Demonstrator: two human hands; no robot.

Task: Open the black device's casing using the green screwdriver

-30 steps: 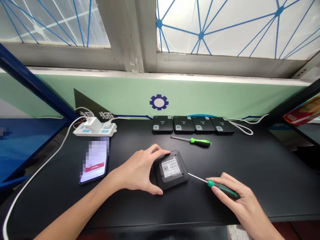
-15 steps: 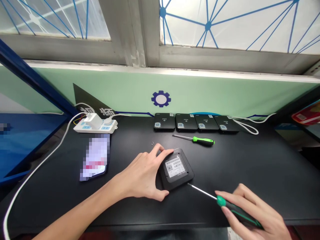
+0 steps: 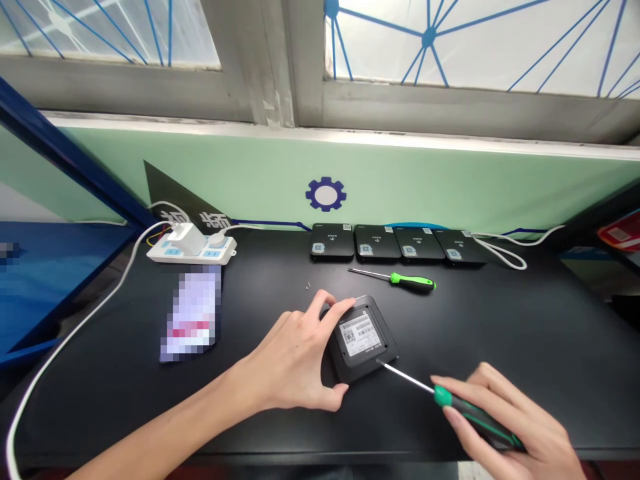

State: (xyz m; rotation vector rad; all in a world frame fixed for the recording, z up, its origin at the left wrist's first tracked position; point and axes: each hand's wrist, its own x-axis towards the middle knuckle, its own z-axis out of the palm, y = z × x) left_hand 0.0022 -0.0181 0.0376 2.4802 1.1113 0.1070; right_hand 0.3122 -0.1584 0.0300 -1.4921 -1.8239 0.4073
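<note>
A square black set-top box (image 3: 340, 360) is tilted on the dark table with its labelled underside up. My left hand (image 3: 295, 357) spans its left side, fingers on the far edge and thumb by the near corner. In my right hand (image 3: 515, 413) is a screwdriver (image 3: 475, 417) with a black and green handle. Its tip meets the near edge of the box's underside; whether it sits in a screw hole I cannot tell. A white label (image 3: 359, 335) with a QR code lies in the box's recessed middle. Small screws (image 3: 308, 286) rest beyond my left hand.
Several similar black boxes (image 3: 377, 243) line the back of the table (image 3: 500, 320). A bright green and black screwdriver (image 3: 413, 282) lies before them. At left are a white power strip (image 3: 220, 252) with plugs and a blurred-out phone (image 3: 193, 317). White cables run along both sides.
The box has shifted slightly to the right under my left hand. The screwdriver tip, just off its near edge before, now overlaps that edge. The whole view has shifted a little.
</note>
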